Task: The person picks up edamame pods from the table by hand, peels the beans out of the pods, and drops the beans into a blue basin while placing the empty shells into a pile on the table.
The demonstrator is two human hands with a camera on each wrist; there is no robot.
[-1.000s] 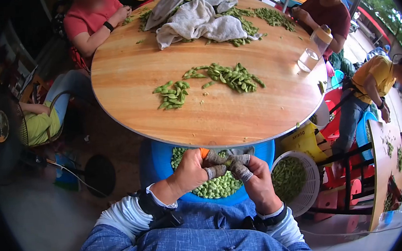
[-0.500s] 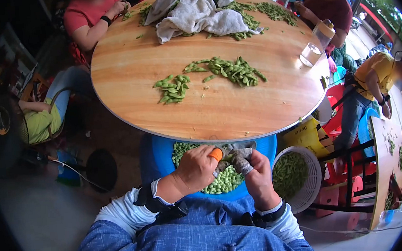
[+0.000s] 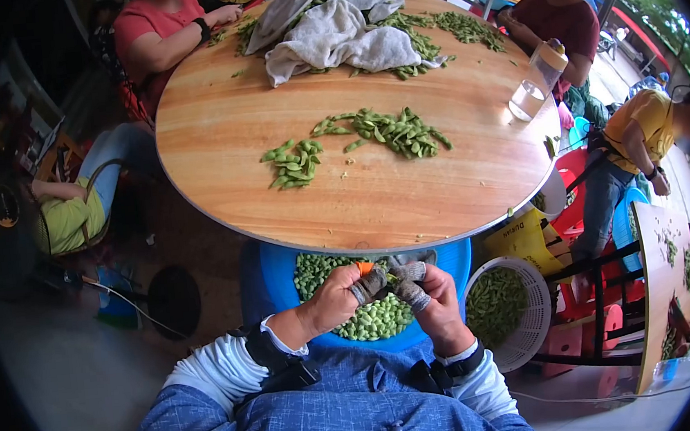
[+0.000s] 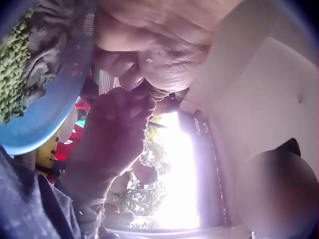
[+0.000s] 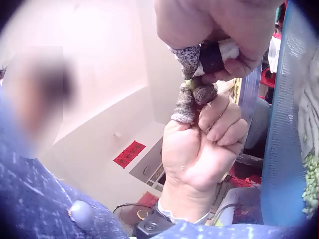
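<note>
While fingertips meet, left hand (image 3: 332, 300) and right hand (image 3: 436, 299) pinch 1 pod (image 5: 190, 85).

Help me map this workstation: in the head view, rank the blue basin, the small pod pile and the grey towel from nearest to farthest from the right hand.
1. blue basin, directly under the right hand.
2. small pod pile, near-left part of the table.
3. grey towel, far edge of the table.

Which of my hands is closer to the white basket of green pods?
Right. The right hand sits just beside the white basket; the left hand is farther off, beyond the right one, over the blue tub. Both pinch a pod.
</note>
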